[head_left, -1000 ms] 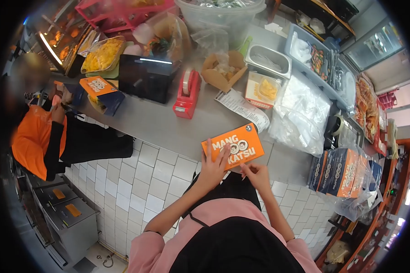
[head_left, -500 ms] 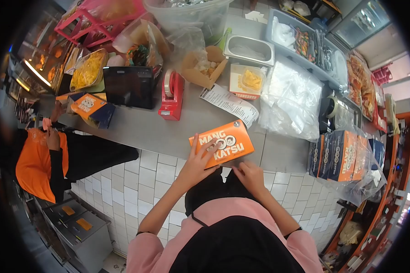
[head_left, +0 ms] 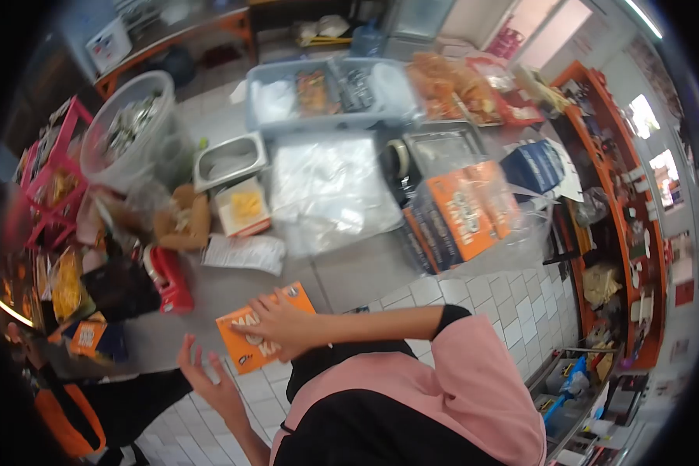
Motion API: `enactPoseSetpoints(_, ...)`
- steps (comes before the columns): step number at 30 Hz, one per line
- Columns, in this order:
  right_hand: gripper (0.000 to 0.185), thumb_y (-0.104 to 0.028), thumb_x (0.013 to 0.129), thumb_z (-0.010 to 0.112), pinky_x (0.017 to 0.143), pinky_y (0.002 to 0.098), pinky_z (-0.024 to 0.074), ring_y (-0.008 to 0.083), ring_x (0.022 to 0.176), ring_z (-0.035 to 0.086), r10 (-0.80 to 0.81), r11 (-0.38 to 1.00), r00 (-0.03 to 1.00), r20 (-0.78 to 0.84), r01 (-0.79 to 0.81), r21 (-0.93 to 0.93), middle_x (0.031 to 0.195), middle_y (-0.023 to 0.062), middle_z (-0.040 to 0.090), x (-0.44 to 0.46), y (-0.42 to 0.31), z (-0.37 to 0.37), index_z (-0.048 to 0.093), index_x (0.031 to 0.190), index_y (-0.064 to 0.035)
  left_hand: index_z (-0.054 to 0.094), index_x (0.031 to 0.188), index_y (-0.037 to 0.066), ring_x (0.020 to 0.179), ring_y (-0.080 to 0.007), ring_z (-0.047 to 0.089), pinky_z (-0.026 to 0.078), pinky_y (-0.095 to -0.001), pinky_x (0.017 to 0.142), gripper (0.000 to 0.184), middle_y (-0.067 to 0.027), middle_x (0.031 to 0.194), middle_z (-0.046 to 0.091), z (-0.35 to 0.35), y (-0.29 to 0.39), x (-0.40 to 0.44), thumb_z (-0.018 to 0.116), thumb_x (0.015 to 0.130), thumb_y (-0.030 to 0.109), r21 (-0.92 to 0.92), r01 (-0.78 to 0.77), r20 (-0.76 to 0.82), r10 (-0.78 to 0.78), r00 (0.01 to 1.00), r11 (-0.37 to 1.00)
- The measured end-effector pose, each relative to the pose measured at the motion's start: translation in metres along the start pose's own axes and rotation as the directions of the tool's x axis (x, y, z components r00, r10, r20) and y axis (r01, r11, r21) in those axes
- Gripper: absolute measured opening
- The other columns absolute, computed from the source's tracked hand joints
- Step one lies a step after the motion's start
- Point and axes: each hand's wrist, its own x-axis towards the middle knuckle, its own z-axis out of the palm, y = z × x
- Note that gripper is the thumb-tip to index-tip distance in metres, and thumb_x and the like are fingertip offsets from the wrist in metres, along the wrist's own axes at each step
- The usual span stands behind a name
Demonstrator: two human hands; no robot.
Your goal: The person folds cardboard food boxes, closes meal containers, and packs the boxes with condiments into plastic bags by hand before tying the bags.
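Observation:
An orange printed box (head_left: 297,297) lies at the front edge of the steel counter. My right hand (head_left: 281,325) rests over its top with the fingers stretched across the lettering. Left of the box, my left hand (head_left: 213,380) is raised off it, fingers apart and nothing in them. Behind the box are a printed receipt (head_left: 245,253) and a red tape dispenser (head_left: 168,281). A small box with a yellow-filled tub (head_left: 245,205) stands beyond the receipt, next to a pile of clear plastic bags (head_left: 330,186).
Bagged orange and navy boxes (head_left: 454,217) stand on the right of the counter. A blue-grey bin (head_left: 330,93) and a clear tub (head_left: 128,132) are at the back. A person in an orange apron (head_left: 68,419) is at the far left.
The view has turned to the right. My left hand has come off the box and opened; my right hand has moved from its near edge onto its top.

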Motion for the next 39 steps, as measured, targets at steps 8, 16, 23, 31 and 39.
enactPoseSetpoints(8,0.097,-0.040,0.061,0.072,0.080,0.0443,0.0339,0.0404,0.104,0.040,0.469,0.871,0.823,-0.322,-0.369,0.324,0.114,0.0244,0.039,-0.221,0.011,-0.166,0.021,0.140,-0.0170,0.046,0.096,0.001,0.086,-0.0140,0.047,0.039,-0.0284,0.075,0.015,-0.0075,0.095,0.047,0.121,0.084,0.032,0.036,0.091,0.010,-0.665,0.043,0.094,0.027,0.995,0.746)
enactPoseSetpoints(16,0.103,-0.027,0.055,0.079,0.096,0.0330,0.0317,0.0256,0.116,0.040,0.627,0.778,0.538,-0.564,-0.398,0.486,0.131,0.0149,0.036,-0.375,-0.013,-0.277,0.024,0.139,-0.0053,0.053,0.110,-0.002,0.105,-0.0278,0.050,0.037,-0.0352,0.091,0.037,-0.0163,0.112,0.053,0.277,0.247,-0.055,0.057,0.074,0.004,-0.716,-0.177,0.570,0.713,0.408,0.675)
enactPoseSetpoints(23,0.099,-0.022,0.055,0.080,0.100,0.0329,0.0299,0.0235,0.119,0.039,0.567,0.807,0.511,-0.646,-0.502,0.311,0.132,0.0141,0.039,-0.408,0.018,-0.305,0.027,0.137,-0.0062,0.057,0.105,0.004,0.071,-0.0208,0.058,0.046,-0.0325,0.066,0.026,-0.0073,0.081,0.062,0.297,0.276,-0.059,0.059,0.082,0.015,-0.671,-0.162,0.524,0.617,0.587,0.723)
enactPoseSetpoints(31,0.111,-0.025,0.048,0.083,0.101,0.0416,0.0257,0.0316,0.127,0.026,0.038,0.995,0.610,-0.792,-0.093,-0.025,0.136,0.0171,0.029,-0.343,0.076,-0.299,0.020,0.138,-0.0074,0.040,0.122,0.002,0.095,-0.0158,0.051,0.043,-0.0311,0.083,0.035,-0.0113,0.113,0.051,0.268,0.228,-0.048,0.047,0.089,0.015,-0.815,0.373,0.521,0.280,0.806,0.444)
enactPoseSetpoints(39,0.108,-0.036,0.053,0.081,0.096,0.0477,0.0330,0.0418,0.120,0.031,-0.014,0.966,0.982,-0.189,0.063,0.253,0.124,0.0240,0.035,-0.316,0.128,-0.186,0.019,0.140,-0.0179,0.052,0.115,0.007,0.136,-0.0273,0.013,0.015,-0.0390,0.109,0.045,-0.0171,0.145,0.017,0.247,0.225,-0.040,0.044,0.076,0.027,-0.919,0.395,0.390,0.198,0.899,0.019)
